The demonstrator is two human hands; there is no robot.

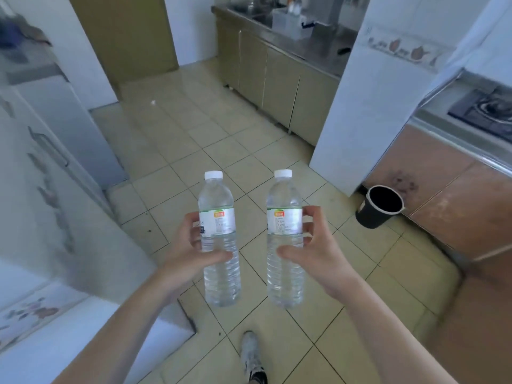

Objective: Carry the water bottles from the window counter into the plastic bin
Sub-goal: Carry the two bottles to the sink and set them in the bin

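Two clear water bottles with white caps and white-green labels are held upright in front of me over the tiled floor. My left hand (191, 253) grips the left bottle (219, 223) around its middle. My right hand (318, 253) grips the right bottle (284, 217) the same way. A translucent plastic bin (288, 24) stands on the steel counter at the far end of the room.
A black bucket (379, 206) stands on the floor at the right by a white tiled pillar (368, 112). A gas stove (487, 112) sits on the right counter. A white fridge (41, 173) lines the left side. My shoe (252, 356) shows below.
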